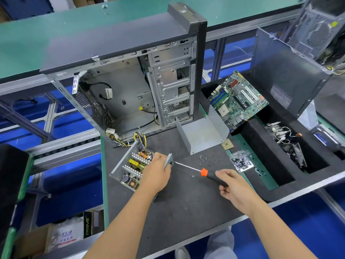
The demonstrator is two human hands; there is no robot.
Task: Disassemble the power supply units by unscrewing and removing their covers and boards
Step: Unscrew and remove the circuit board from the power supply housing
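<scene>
Open power supply (pixel 128 168) sits on the dark mat of the counter (pixel 186 202), left of centre, cover off, board with coils and heat sinks exposed. Its yellow-black wire bundle (pixel 138 139) runs up toward the empty computer case (pixel 130 75) standing behind it.

Left hand (pixel 155 173) lies over the right side of the power supply, fingers curled round its near-right metal wall, gripping the edge.

Right hand (pixel 232 186) is well to the right of the unit, fingers wrapped round the black handle of the screwdriver (pixel 203 172), which has an orange collar. The shaft runs left and slightly up; the tip meets the metal wall just beside the left hand's fingers. Can't tell if it's seated in a screw.

Removed grey metal cover (pixel 202 133), U-shaped, stands on the mat behind and right of the hands, apart from the unit. A few loose screws (pixel 203 158) lie on the mat between the cover and the screwdriver shaft. A clear bag of small dark parts (pixel 241 161) lies near the mat's right edge. A square chip (pixel 227 145) sits just beside the cover's right corner.

A motherboard (pixel 238 99) leans in the black bin to the right.
</scene>
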